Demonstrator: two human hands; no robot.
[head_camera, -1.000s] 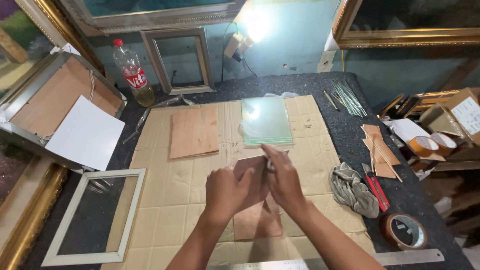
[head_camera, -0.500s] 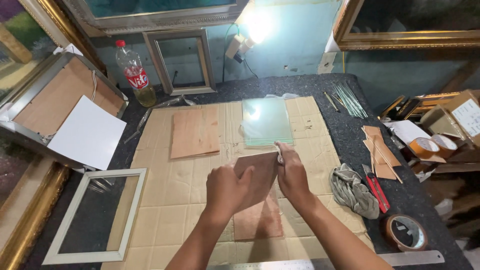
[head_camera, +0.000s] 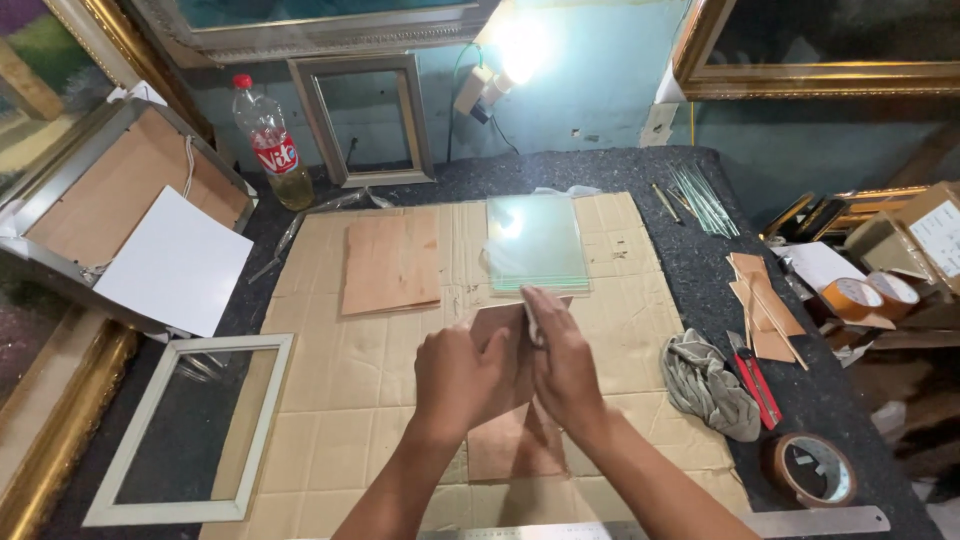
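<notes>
1. Since the earlier frames the right hand (head_camera: 565, 365) has shifted little; it stays on the brown board (head_camera: 505, 355), and the small pale tool (head_camera: 531, 322) in its fingers now lies near the board's top edge.
2. The left hand (head_camera: 458, 378) is closed on the board's left edge, holding it tilted above the cardboard sheet (head_camera: 330, 400) that covers the desk (head_camera: 690, 250).
3. A second brown board (head_camera: 515, 445) lies flat under the hands; a third (head_camera: 392, 262) lies farther back to the left.
4. One stack of glass panes (head_camera: 536, 243) sits just beyond the held board.
5. Counted nearby: one white frame (head_camera: 150, 400), one grey rag (head_camera: 705, 385), one red cutter (head_camera: 752, 378), one bottle (head_camera: 265, 140), three tape rolls, the nearest (head_camera: 812, 470) at the desk's front corner.
</notes>
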